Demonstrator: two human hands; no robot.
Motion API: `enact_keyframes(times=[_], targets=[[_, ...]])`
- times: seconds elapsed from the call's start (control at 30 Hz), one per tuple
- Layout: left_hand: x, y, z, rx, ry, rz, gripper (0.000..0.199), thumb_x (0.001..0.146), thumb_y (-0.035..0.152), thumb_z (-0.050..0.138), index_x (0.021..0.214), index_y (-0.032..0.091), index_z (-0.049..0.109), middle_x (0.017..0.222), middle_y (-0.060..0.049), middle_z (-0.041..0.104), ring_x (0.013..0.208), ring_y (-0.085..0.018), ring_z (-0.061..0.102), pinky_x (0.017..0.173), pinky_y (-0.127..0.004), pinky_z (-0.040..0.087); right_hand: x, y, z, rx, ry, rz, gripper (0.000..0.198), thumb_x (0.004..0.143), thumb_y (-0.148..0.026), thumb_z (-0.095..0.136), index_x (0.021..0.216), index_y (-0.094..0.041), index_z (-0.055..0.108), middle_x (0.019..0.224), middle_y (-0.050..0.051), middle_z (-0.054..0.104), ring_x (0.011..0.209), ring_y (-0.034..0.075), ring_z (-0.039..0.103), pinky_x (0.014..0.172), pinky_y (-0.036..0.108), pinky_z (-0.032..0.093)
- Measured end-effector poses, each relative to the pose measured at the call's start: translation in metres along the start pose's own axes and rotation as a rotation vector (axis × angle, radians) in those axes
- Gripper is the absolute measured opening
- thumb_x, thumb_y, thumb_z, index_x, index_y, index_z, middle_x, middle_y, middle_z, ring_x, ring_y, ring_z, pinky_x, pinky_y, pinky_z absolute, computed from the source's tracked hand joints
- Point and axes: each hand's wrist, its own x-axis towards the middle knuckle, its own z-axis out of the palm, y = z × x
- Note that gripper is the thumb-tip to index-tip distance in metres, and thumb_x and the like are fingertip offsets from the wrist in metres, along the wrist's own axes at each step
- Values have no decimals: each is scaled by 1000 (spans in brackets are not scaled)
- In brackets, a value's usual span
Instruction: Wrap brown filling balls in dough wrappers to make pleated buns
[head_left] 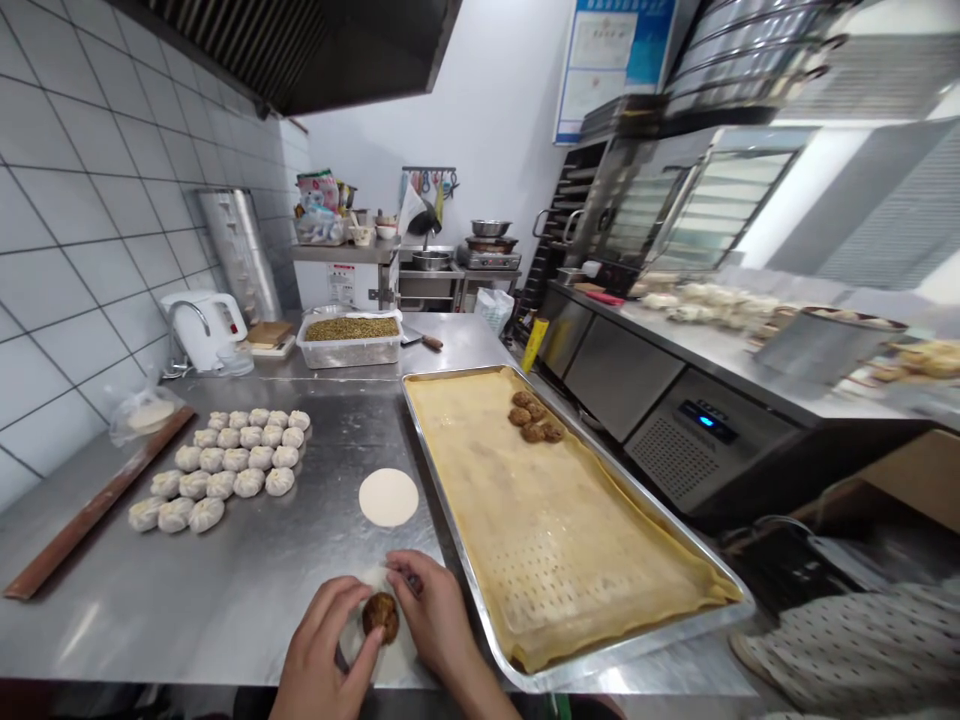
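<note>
A round brown ball of filling (380,617) sits on a pale dough wrapper (397,668) at the table's front edge. My left hand (326,640) curls around the ball's left side, with its thumb against the ball. On the other side, my right hand (435,610) has thumb and fingers closed at the wrapper's far edge. Both hands partly hide this wrapper. Just beyond them, a second flat round wrapper (388,497) lies on the steel. Several more brown filling balls (532,432) are grouped near the right edge of a lined tray (480,610).
Rows of pleated buns (222,486) stand on the left of the steel table, beside a long wooden strip (97,510). Farther back are a tub of chopped filling (351,350), a scraper (429,342) and a white kettle (202,328). Someone's dotted clothing (862,640) shows at lower right.
</note>
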Motion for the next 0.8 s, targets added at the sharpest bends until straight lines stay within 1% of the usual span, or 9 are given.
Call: enact_keyframes(times=[0.17,0.27,0.37,0.43,0.53,0.6,0.67,0.73,0.8], targets=[[-2,1,7,-116,-112,-7,19,95,27,61,113,23,67,114,-11,70,110,-22,70,92,-33,62,-3,-1,0,0,20,-15,23,90,-17,63,107,-21,77,102,10,79,92,25,74,84,36,58],[4,-7,8,-132,-106,-99,25,100,30,54,121,26,68,124,-10,69,116,-21,67,99,-35,59,-2,-7,0,23,9,-24,21,92,-17,62,104,-22,78,101,8,80,92,24,75,84,35,58],[26,-14,3,-165,-133,-187,30,103,31,49,126,29,69,129,-8,69,121,-22,64,107,-41,54,0,-16,-3,55,-13,-39,21,95,-18,59,104,-24,78,100,6,80,92,22,75,84,33,58],[44,-14,0,-235,-231,-205,28,102,33,53,123,30,71,123,-6,71,119,-23,64,107,-43,53,0,-21,-5,73,-28,-48,22,97,-20,58,106,-24,77,100,5,79,93,21,74,85,32,57],[60,-10,-4,-342,-326,-256,18,99,35,60,105,30,76,104,-3,74,105,-22,67,96,-39,54,-7,-24,-7,74,-14,-41,21,97,-23,58,108,-24,76,99,6,78,92,21,73,84,32,57],[61,-6,-6,-384,-326,-303,18,99,37,60,95,29,76,97,-2,72,97,-21,67,91,-35,54,-15,-20,-4,36,15,-53,21,96,-23,60,112,-22,74,103,7,76,96,23,72,88,34,57],[55,-3,-6,-400,-310,-318,20,100,39,59,94,29,75,97,-2,71,96,-19,67,90,-33,53,-23,-13,0,-25,46,-86,26,96,-24,60,119,-22,71,111,10,74,106,25,70,96,38,56],[46,0,-6,-394,-295,-294,23,101,40,56,96,27,73,99,-3,69,97,-19,66,91,-32,52,-28,-7,5,-78,76,-108,27,96,-23,58,121,-21,69,117,12,72,113,26,68,101,41,55],[35,3,-3,-374,-284,-240,24,103,39,51,97,26,71,101,-4,67,98,-18,65,90,-32,53,-28,-6,7,-97,104,-98,23,97,-22,57,116,-21,70,115,12,72,111,26,68,99,41,54]])
